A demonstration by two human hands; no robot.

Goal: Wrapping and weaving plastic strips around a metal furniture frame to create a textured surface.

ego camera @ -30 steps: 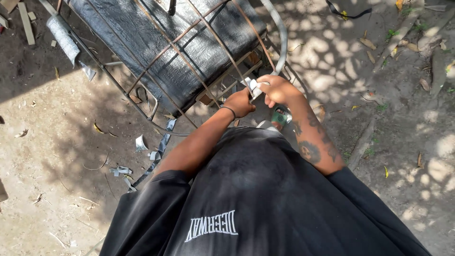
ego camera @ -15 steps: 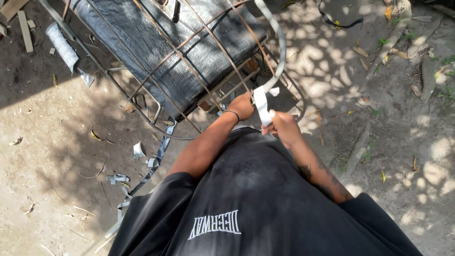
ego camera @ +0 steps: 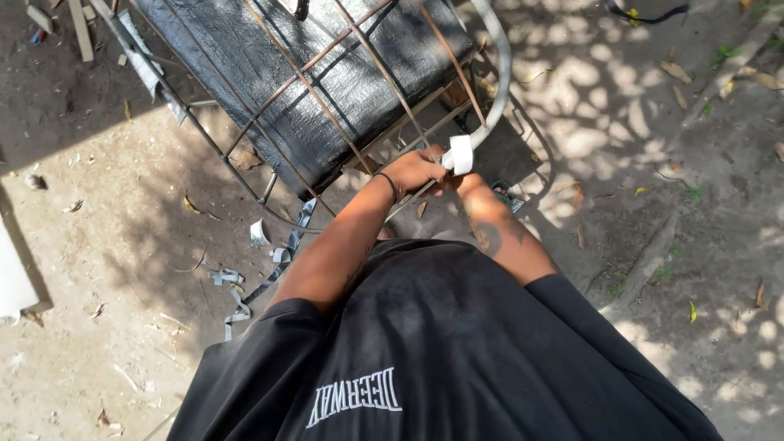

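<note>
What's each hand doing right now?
Left hand: closed on the metal frame rod.
Right hand: mostly hidden, at the white strip; grip cannot be told.

The right hand (ego camera: pixel 467 181) is mostly hidden behind the white tape (ego camera: pixel 461 153) and the left hand (ego camera: pixel 416 170), the wire frame (ego camera: pixel 359 49) runs off the top edge, and the small green thing (ego camera: pixel 508 196) beside the forearm is too small to tell.

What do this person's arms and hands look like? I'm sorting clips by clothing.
Both arms are bare below short black sleeves. The left hand has a thin dark band around its wrist. The right forearm carries dark tattoos. No gloves show; the right hand is mostly hidden.
</note>
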